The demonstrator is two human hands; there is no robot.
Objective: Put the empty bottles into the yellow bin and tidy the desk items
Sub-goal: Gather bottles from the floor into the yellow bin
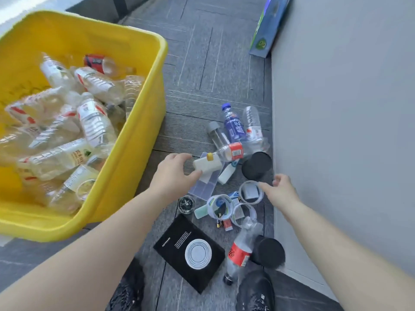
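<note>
Bottle (206, 166), white, yellow cap pointing away, in left hand (173, 173) grip; right hand (280, 190) released.

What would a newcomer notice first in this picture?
The large yellow plastic bin, heaped with clear empty bottles, fills the left side. Right of it, on the grey carpet, the left hand grips a small white yellow-capped bottle, while the right hand reaches toward a clear tape ring.

The yellow bin (143, 131), left of the left hand (173, 173), runs off the frame's edge, its bottles (94, 122) blurred. That hand's thumb covers one end of a white bottle (207, 164). Small items (222, 224) below the right hand (280, 189) are too tiny to identify.
</note>
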